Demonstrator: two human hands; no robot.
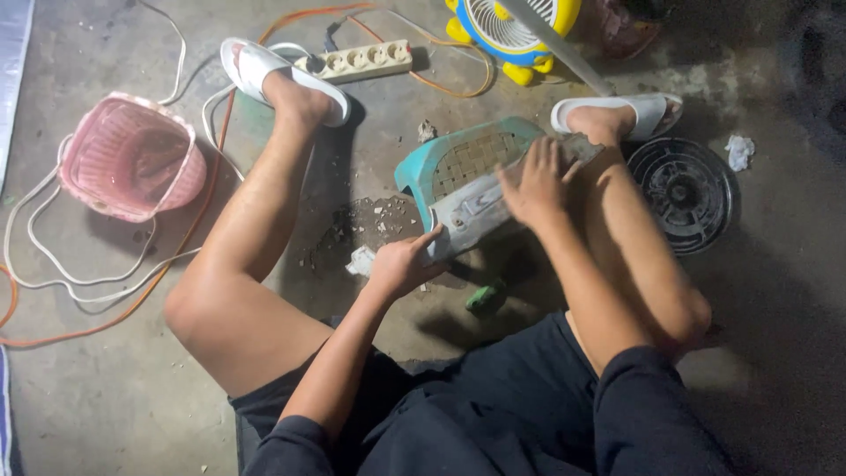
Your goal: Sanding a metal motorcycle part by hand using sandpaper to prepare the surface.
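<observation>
A dirty grey flat part (480, 207) lies across a teal plastic stool (458, 159) between my legs. My left hand (401, 264) grips the near end of the grey part. Resting on its far half, my right hand (533, 181) has its fingers spread and pressed down. Crumbs of dirt (352, 234) lie on the concrete floor just left of the stool. A small green object (486, 297) sits on the floor below the part.
A pink basket (132, 159) stands at the left among white and orange cables (97, 282). A power strip (357, 62) and a yellow fan (511, 26) lie at the top. A round black fan grille (687, 189) lies at the right.
</observation>
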